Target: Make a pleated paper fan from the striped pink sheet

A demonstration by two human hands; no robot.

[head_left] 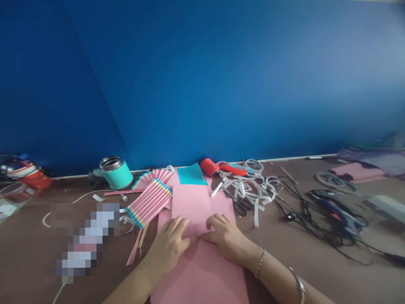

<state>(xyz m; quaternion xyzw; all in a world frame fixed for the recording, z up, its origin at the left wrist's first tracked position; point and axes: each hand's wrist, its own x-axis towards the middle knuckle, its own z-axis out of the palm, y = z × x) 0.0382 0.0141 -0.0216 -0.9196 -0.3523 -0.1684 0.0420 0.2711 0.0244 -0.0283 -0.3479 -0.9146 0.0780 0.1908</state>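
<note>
Pink paper (207, 274) lies in front of me, with a smaller pink sheet (190, 202) over its upper part. My left hand (171, 242) rests on the left side of the paper, its fingers stretched out and pressing down. On the right side, my right hand (226, 236) lies with its fingers slightly bent and apart. The thumbs nearly meet in the middle, and neither hand grips anything. A teal paper piece (192, 174) lies at the sheet's far end. Beside it, to the left, are a pleated pink paper strip (150, 202) and a pleated paper fan (155, 178).
Behind the papers lies a red thread spool (209, 168). Scissors (242, 207) and curled white strips (249, 188) are to the right. Farther right are black cables (306, 219) and a dark blue tool (341, 215). A teal mug (116, 173) stands back left, before the blue wall (202, 84).
</note>
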